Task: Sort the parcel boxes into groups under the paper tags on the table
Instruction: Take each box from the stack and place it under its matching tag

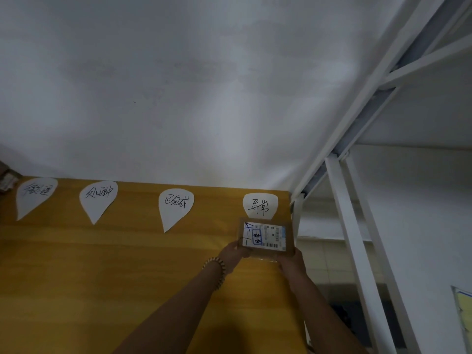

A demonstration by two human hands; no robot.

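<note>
Hands clamped on 1 parcel box [265, 237].
It sits between left hand [233, 252] and right hand [291, 261], each gripping 1 near corner.

**Open tabletop on the left, crowded far right corner**

The wooden table [76, 277] lies bare below the 3 left paper tags [98, 200], so a hand has wide room from the near side up to them. The white wall [204, 98] closes the far side directly behind all 4 tags. In the far right corner, the parcel box [265, 236], gripped by the left hand [233, 252] and the right hand [291, 259], fills the spot at the lower end of the rightmost tag [260, 205]. Both forearms cross the table there. A white metal rack frame [357, 238] stands just beside the table's right edge and blocks sideways passage. A blurred object [7, 180] sits at the far left.
</note>
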